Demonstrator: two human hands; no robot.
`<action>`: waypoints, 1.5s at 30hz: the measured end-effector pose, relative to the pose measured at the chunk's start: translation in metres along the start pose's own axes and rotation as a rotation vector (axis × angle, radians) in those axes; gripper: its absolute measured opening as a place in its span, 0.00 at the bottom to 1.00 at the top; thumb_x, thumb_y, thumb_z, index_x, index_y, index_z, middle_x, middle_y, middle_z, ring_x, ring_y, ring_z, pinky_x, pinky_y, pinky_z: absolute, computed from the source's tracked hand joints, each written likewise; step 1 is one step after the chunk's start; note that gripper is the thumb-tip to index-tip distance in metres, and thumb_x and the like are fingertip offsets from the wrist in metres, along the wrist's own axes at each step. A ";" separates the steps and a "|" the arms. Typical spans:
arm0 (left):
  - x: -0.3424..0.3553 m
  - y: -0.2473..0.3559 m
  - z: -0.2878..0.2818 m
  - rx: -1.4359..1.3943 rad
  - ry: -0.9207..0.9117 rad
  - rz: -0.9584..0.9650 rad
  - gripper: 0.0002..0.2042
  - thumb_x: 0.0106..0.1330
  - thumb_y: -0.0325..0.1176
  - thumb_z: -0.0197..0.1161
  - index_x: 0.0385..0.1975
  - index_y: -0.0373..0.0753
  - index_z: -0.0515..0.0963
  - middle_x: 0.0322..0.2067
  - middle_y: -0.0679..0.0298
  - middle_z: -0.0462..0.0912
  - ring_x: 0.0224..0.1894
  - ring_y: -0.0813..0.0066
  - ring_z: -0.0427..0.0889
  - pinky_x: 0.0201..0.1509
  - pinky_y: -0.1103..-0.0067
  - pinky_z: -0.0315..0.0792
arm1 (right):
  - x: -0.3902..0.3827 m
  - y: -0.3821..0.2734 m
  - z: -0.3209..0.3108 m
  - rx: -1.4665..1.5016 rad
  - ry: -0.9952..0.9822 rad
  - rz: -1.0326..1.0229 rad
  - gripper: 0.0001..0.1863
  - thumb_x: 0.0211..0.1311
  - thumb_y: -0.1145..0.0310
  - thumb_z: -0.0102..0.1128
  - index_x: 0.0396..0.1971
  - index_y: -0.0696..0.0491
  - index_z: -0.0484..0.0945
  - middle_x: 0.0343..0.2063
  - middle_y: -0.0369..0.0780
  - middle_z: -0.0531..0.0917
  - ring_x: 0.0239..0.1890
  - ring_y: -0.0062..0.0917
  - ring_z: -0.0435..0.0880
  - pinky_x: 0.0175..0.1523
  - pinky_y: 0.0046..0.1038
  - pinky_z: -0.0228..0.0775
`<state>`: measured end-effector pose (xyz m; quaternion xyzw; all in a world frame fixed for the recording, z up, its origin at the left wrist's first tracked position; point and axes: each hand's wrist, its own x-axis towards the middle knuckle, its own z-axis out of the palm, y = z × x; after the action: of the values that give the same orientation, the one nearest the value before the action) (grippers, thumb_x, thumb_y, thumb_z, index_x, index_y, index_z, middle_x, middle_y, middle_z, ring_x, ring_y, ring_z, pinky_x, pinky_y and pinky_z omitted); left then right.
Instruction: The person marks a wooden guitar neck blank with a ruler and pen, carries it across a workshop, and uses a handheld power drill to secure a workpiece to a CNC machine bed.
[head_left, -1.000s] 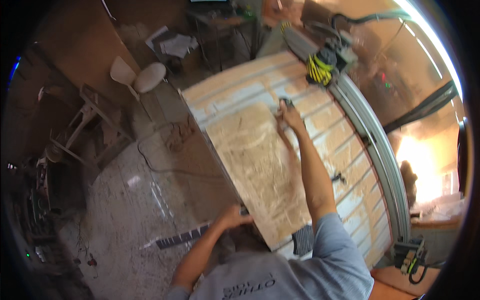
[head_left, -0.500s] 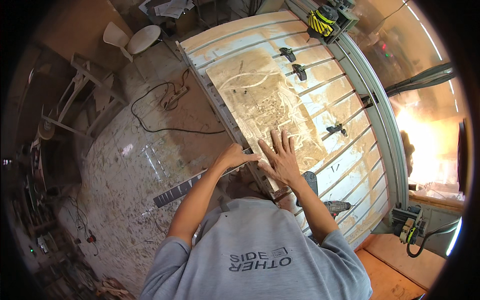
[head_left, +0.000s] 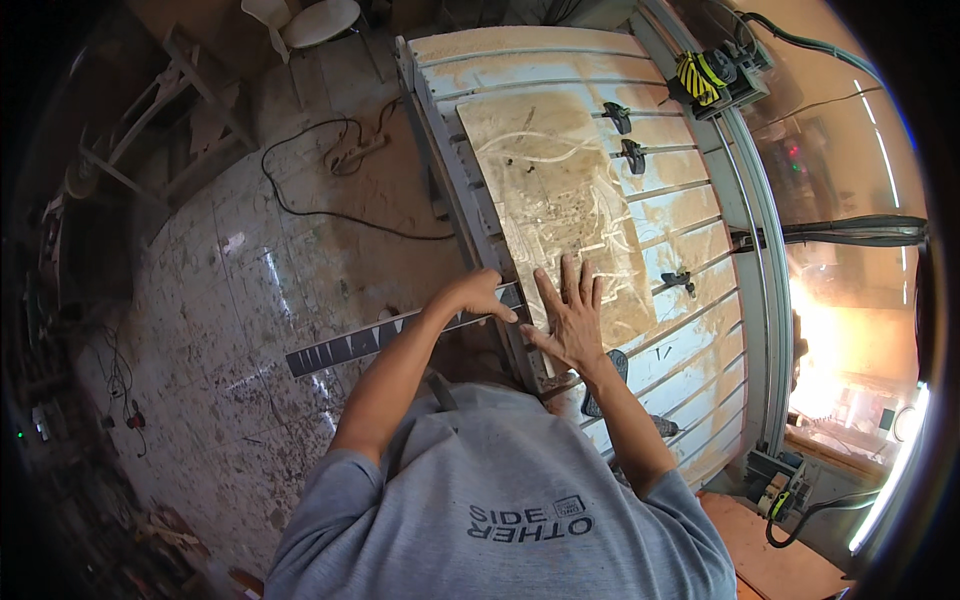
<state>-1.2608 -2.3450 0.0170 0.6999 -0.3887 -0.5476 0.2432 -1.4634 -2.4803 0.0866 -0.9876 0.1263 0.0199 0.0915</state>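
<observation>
My left hand (head_left: 472, 296) is closed round a long dark guitar fretboard (head_left: 352, 344) with white wedge-shaped inlays and thin cross lines. The fretboard runs out to the left past my forearm, over the floor; its other end pokes out beyond my fingers at the table's edge. On the near end of a brown wooden board (head_left: 545, 215) my right hand (head_left: 572, 325) lies flat, fingers spread. Pale carved grooves and dust cover that board. The two thumbs are close together, a small gap apart.
The board rests on a slotted machine bed (head_left: 690, 215) with black clamps (head_left: 632, 156) at its far side. A rail (head_left: 752, 220) runs along the right. A drill (head_left: 664, 426) lies partly behind my right forearm. A cable (head_left: 330, 212) and worn floor (head_left: 220, 290) are at left.
The view has shifted, so the bed and board sit further right in the picture. The fretboard has turned slightly flatter, and more of its held end shows. My right hand stays spread on the board.
</observation>
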 end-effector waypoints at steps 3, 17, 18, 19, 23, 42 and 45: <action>0.000 -0.001 -0.002 -0.037 -0.050 -0.037 0.25 0.46 0.43 0.82 0.36 0.29 0.84 0.28 0.53 0.87 0.30 0.66 0.87 0.35 0.70 0.77 | 0.003 -0.003 -0.005 -0.027 -0.030 -0.028 0.50 0.56 0.30 0.59 0.77 0.36 0.60 0.79 0.51 0.46 0.79 0.63 0.37 0.76 0.65 0.30; 0.009 -0.011 0.007 0.001 0.100 0.026 0.40 0.47 0.63 0.78 0.40 0.24 0.84 0.33 0.47 0.86 0.41 0.56 0.88 0.42 0.65 0.79 | 0.001 0.001 -0.005 -0.022 -0.033 -0.045 0.49 0.56 0.31 0.58 0.77 0.34 0.59 0.80 0.48 0.47 0.78 0.64 0.37 0.76 0.66 0.31; 0.008 -0.015 0.004 -0.001 0.073 0.036 0.40 0.47 0.64 0.77 0.41 0.25 0.84 0.34 0.47 0.86 0.42 0.56 0.88 0.42 0.65 0.79 | 0.001 0.000 -0.005 -0.016 -0.028 -0.042 0.49 0.56 0.32 0.58 0.77 0.33 0.59 0.79 0.48 0.48 0.78 0.65 0.38 0.76 0.66 0.32; 0.007 -0.020 0.001 -0.051 0.052 0.052 0.37 0.50 0.61 0.77 0.44 0.27 0.84 0.34 0.49 0.87 0.39 0.60 0.88 0.41 0.67 0.80 | 0.001 0.000 -0.006 -0.011 -0.023 -0.040 0.48 0.55 0.32 0.58 0.77 0.32 0.59 0.79 0.48 0.48 0.78 0.65 0.38 0.76 0.67 0.32; -0.022 -0.018 -0.014 -0.293 -0.099 -0.054 0.27 0.63 0.54 0.72 0.46 0.33 0.84 0.32 0.57 0.87 0.30 0.70 0.87 0.34 0.72 0.79 | -0.002 0.001 -0.009 -0.001 -0.015 -0.027 0.48 0.56 0.33 0.59 0.77 0.32 0.59 0.79 0.47 0.48 0.78 0.65 0.38 0.76 0.66 0.32; -0.050 0.001 -0.004 -0.228 0.015 -0.054 0.22 0.73 0.52 0.63 0.34 0.34 0.81 0.23 0.63 0.84 0.21 0.75 0.82 0.26 0.75 0.75 | 0.000 -0.009 -0.005 0.006 -0.005 -0.012 0.49 0.59 0.30 0.54 0.77 0.37 0.59 0.79 0.49 0.47 0.78 0.63 0.35 0.77 0.64 0.31; -0.050 -0.002 0.000 -0.241 0.031 -0.042 0.21 0.73 0.52 0.62 0.37 0.35 0.82 0.23 0.63 0.83 0.21 0.76 0.82 0.26 0.75 0.75 | 0.000 -0.008 -0.008 0.042 -0.011 -0.024 0.53 0.52 0.34 0.62 0.78 0.38 0.57 0.79 0.50 0.46 0.78 0.65 0.34 0.76 0.67 0.30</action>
<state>-1.2648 -2.3038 0.0444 0.6820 -0.3015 -0.5843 0.3202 -1.4611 -2.4737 0.0955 -0.9867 0.1144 0.0218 0.1133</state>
